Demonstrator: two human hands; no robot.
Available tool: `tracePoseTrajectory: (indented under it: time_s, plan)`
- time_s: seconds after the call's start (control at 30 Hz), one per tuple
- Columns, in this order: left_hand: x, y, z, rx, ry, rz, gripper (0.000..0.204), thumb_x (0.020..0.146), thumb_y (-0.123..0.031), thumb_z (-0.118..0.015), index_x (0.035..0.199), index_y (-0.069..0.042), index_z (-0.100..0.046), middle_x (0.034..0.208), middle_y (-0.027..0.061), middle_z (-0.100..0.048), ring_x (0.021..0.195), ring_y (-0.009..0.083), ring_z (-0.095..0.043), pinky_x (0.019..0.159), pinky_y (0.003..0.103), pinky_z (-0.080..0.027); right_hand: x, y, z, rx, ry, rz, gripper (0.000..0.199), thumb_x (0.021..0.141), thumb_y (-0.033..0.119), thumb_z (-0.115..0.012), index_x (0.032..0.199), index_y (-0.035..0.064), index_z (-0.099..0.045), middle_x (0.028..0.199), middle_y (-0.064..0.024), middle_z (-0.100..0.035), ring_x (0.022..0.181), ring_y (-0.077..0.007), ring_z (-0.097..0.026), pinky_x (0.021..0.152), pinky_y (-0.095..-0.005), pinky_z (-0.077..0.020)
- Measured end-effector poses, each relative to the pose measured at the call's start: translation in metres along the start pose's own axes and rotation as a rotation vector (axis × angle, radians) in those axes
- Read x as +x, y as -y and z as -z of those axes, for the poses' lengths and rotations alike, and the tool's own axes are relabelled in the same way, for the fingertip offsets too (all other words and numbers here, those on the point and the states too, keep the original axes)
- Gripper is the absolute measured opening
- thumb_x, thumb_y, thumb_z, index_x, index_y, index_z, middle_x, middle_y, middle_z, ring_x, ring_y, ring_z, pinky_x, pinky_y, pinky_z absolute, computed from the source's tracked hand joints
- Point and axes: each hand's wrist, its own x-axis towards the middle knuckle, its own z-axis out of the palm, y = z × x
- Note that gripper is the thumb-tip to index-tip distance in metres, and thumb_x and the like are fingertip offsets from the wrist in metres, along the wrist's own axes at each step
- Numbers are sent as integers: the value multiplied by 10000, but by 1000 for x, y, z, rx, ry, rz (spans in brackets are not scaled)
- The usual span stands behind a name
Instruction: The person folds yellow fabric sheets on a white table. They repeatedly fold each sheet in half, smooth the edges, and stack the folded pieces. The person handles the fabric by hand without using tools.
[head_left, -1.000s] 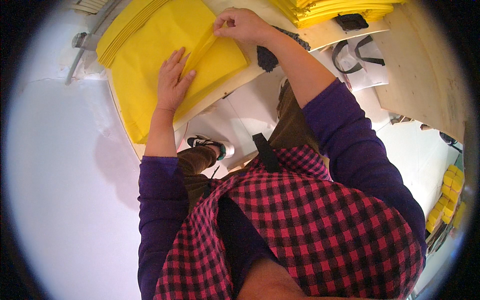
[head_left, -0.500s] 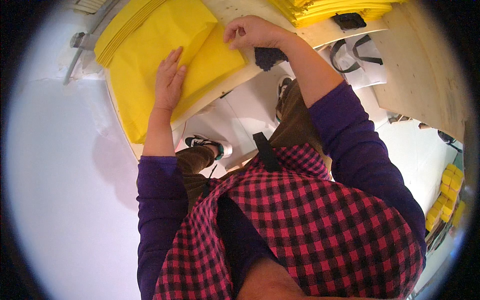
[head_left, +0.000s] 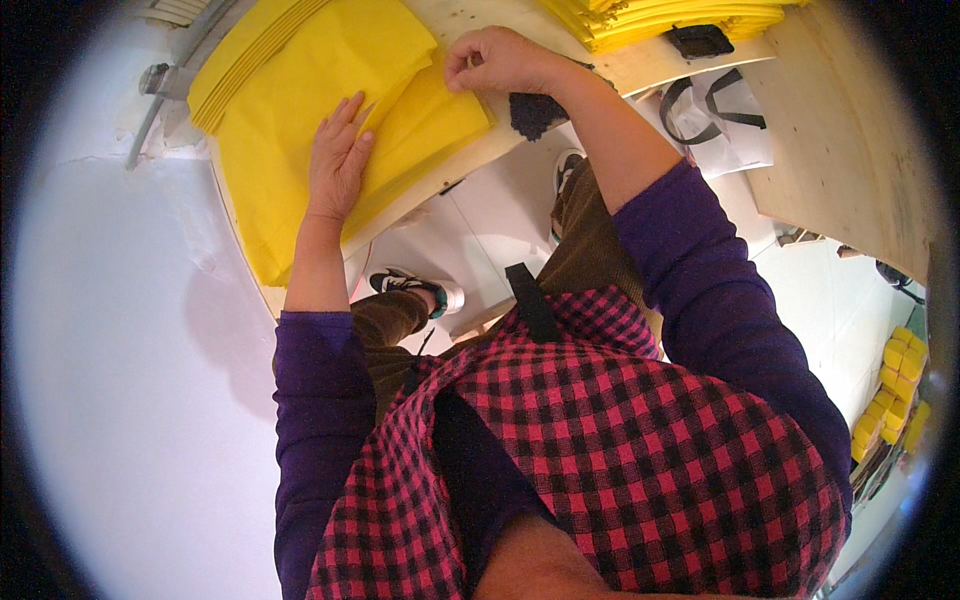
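Left hand (head_left: pixel 338 168) lies flat on yellow fabric (head_left: pixel 268 170) at the near edge of the bench (head_left: pixel 640 73); right hand (head_left: pixel 503 62) curls fingers beside it, grip unclear.

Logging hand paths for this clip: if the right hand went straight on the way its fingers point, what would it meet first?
Probably the yellow sheets, whose raised edge lies just left of the right hand; depth is unclear, so it may already touch them.

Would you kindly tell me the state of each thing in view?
Yellow sheets: mostly flat, top one partly raised
Left hand: open, resting on them
Right hand: fingers curled, grip unclear
Second yellow pile: stacked
Black cloth: bunched up
White bag: black handles apart
Checked apron: worn
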Motion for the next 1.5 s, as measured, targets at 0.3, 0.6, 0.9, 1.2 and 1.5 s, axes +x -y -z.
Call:
tracePoseTrajectory:
  time_s: [0.3,0.6,0.9,1.2,1.5]
  plan:
    - [2,-4,3,77,30,-80,483,885,-398,-518,1283,-126,-552,1404,150,-435,1311,359,-373,1089,485,-238,8,3,-6,-55,-166,131,219,780,247,-705,885,66,-640,784,14,-578,698,-107,-501,655,-256,-432]
    - [1,-2,0,19,-3,-23,419,903,-282,-504,1259,-64,-551,1395,130,-451,1314,338,-373,1099,455,-231,13,2,-4,68,-289,86,222,761,253,-710,917,97,-686,824,-31,-665,752,-146,-604,716,-280,-487]
    - [-1,-5,-2,-21,-35,32,440,929,-269,-457,1280,-7,-506,1406,124,-443,1324,331,-361,1106,456,-217,-3,-7,0,-1,76,70,196,733,181,-737,887,71,-686,783,-27,-657,750,-136,-607,693,-289,-496]
    - [0,-2,-1,-20,-27,16,445,921,-266,-461,1272,3,-509,1404,130,-444,1322,334,-365,1108,438,-218,0,-7,-4,-3,61,2,188,748,190,-724,857,47,-669,735,-2,-616,722,-107,-553,676,-262,-457]
    - [2,-1,0,11,-1,-22,474,900,-332,-493,1281,-52,-525,1406,136,-439,1313,349,-371,1097,466,-229,2,3,-1,-30,-40,58,184,773,201,-706,891,65,-668,772,6,-617,738,-105,-551,694,-258,-455]
